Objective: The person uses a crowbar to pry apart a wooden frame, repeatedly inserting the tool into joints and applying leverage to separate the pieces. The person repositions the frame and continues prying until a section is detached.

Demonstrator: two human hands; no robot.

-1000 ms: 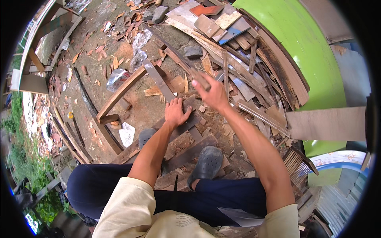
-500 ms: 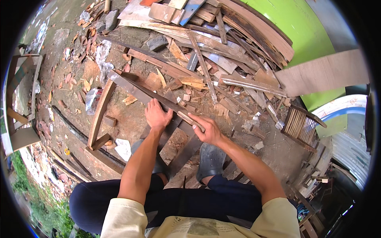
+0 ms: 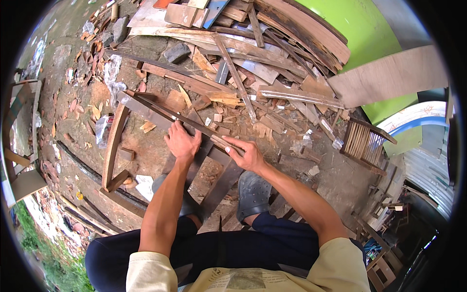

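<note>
On the left, a long brown plank [image 3: 150,111] lies above the littered ground, its far-left end near the upper end of a slanting wooden bar [image 3: 115,138]; whether the two touch cannot be told. The plank's long axis slants from far left to near right, across the front of the person rather than straight away from them. The left hand [image 3: 183,141] rests partly open on its middle stretch, fingers bent against the wood and thumb set apart; how firmly it grips cannot be told. Beneath and nearer, dark boards [image 3: 222,182] run toward the shoes. At the plank's near-right end, the right hand [image 3: 248,153] is closed around a short wooden piece [image 3: 220,140], roughly in line with that axis. The left hand is nearer the plank's middle, the right its near end. Farther right stands a slatted wooden rack [image 3: 361,144].
</note>
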